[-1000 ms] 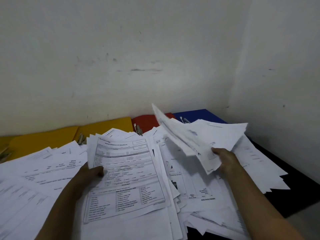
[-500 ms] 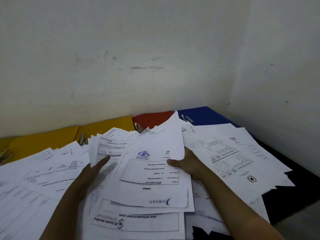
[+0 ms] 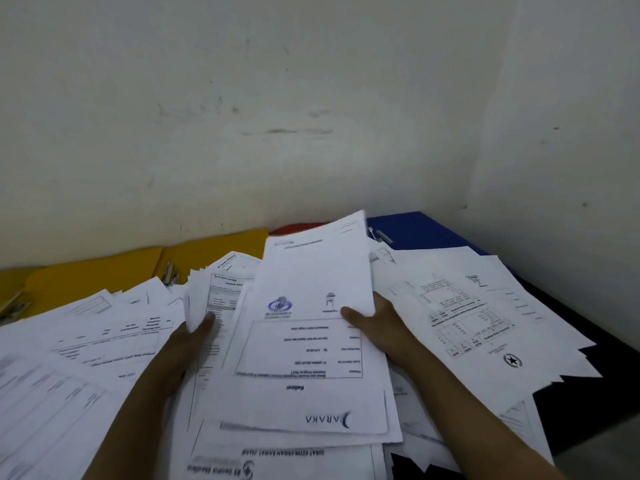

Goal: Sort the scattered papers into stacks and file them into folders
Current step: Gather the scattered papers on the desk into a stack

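Loose papers (image 3: 104, 344) cover nearly the whole table (image 3: 581, 410), from its left edge to its right, overlapping at every angle. At the near middle a person holds a thick sheaf (image 3: 311, 341), its printed top sheet upside down to the camera. The left hand (image 3: 194, 337) grips the sheaf's left edge, fingers curled under and thumb on top; the right hand (image 3: 374, 327) clamps its right edge the same way, thumb pressed on the top sheet. The sheaf is uneven, with lower sheets poking out at the near edge, so it could likely slide apart or shed pages into the heap if lifted or tilted before being squared. Papers overhanging the table's right side (image 3: 540, 362) could slip off if the pile is nudged.

Along the far edge lie the folders: yellow folders (image 3: 104, 271) toward the far left corner, a red folder (image 3: 298, 227) mostly hidden behind the sheaf, and a blue folder (image 3: 415, 230) at the far right corner. Metal clips show on them; no papers appear filed inside, though papers overlap their near parts.
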